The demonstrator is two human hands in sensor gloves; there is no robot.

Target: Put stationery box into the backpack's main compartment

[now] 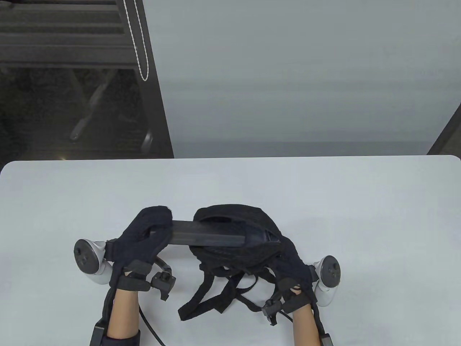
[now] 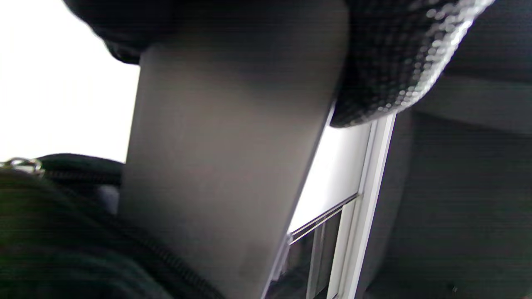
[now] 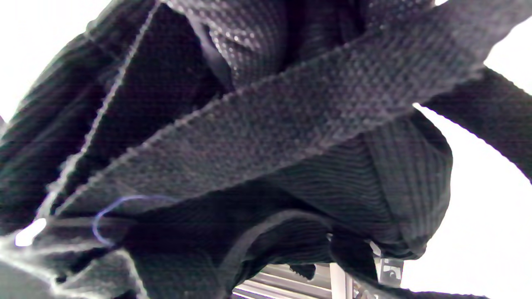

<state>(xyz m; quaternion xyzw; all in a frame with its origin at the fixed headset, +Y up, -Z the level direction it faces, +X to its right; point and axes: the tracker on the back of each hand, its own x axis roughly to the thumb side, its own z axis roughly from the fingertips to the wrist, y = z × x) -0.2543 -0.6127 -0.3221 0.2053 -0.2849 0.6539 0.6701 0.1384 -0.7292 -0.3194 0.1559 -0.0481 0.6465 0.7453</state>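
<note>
While the left hand (image 1: pixel 144 234) grips one end of the long dark rectangular stationery box (image 1: pixel 207 234), its other end lies in the open top of the black fabric backpack (image 1: pixel 234 248); the right hand (image 1: pixel 293 268) holds the backpack's right side on the white table (image 1: pixel 360 216).

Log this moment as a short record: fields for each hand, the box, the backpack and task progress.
left hand: left hand grips the left end of the stationery box
right hand: right hand holds the backpack at its right side
stationery box: dark, long, lying roughly level, its right end at the backpack's opening
backpack: black, on the white table, straps trailing toward the person
progress: box partly at the opening, not yet fully inside
</note>
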